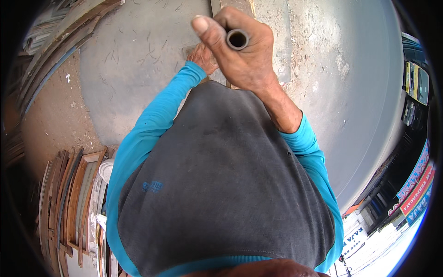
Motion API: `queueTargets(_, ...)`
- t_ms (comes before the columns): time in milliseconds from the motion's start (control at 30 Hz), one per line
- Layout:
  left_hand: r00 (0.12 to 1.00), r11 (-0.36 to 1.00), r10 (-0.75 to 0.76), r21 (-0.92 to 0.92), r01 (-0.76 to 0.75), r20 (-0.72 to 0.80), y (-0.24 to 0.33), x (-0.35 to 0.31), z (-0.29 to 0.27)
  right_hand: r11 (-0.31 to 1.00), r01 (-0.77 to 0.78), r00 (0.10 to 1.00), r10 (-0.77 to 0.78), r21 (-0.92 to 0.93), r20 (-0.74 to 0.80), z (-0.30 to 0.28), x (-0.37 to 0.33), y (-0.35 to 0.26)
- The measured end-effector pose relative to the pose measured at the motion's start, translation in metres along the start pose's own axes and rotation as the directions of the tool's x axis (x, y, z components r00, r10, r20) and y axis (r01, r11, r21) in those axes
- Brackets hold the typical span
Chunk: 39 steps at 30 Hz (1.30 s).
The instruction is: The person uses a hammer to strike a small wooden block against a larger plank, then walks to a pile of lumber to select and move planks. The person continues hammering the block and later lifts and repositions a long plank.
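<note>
My right hand (247, 57) is raised toward me, closed around a hollow grey metal pipe (238, 39). I see the pipe end-on, with its round open mouth facing up; the rest of its length is hidden below the fist. The thumb sticks out to the left beside it. Lower down and just to the left, my left hand (201, 57) is bent over a small flat grey-brown piece (188, 51). Its fingers look curled, and my right hand covers part of them, so what they grip is hidden.
A wooden beam (250, 5) runs in from the top edge. Thin dark bits (150, 55) litter the grey ground. Curved-looking planks (60, 48) lie upper left; wooden frames (76, 203) stand lower left. A vehicle (416, 82) and a banner (417, 189) show at the right rim.
</note>
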<state>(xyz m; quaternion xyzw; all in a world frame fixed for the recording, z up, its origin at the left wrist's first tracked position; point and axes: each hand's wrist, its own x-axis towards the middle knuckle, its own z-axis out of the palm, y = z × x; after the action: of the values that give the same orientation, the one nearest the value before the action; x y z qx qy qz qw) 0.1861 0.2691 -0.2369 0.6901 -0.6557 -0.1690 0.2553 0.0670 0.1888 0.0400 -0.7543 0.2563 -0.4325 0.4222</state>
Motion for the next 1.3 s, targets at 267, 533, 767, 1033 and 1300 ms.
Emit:
queueTargets(267, 0.997, 0.998, -0.051, 0.043, 0.049, 0.049, 0.027, 0.005, -0.040, 0.908, -0.110, 0.970, 0.188, 0.405, -0.157, -0.094, 0.016, 0.039)
queueTargets(533, 0.813, 0.925, -0.381, 0.164, 0.344, 0.440, 0.044, 0.024, -0.063, 0.830, -0.192, 0.953, 0.286, 0.524, -0.105, -0.069, 0.020, 0.029)
queueTargets(767, 0.869, 0.936, -0.351, 0.107, 0.335, 0.350, 0.040, 0.004, -0.053, 0.983, 0.011, 0.998, 0.000, 0.182, -0.063, -0.042, -0.001, -0.002)
queueTargets(1033, 0.861, 0.925, -0.372, 0.220, 0.311, 0.348, 0.042, 0.037, -0.073, 0.957, -0.045, 0.998, 0.057, 0.286, -0.034, -0.047, 0.015, -0.008)
queueTargets(1300, 0.745, 0.851, -0.517, 0.154, 0.503, 0.422, -0.004, -0.030, -0.053, 0.613, -0.135, 0.566, 0.693, 0.778, -0.447, -0.193, -0.036, 0.160)
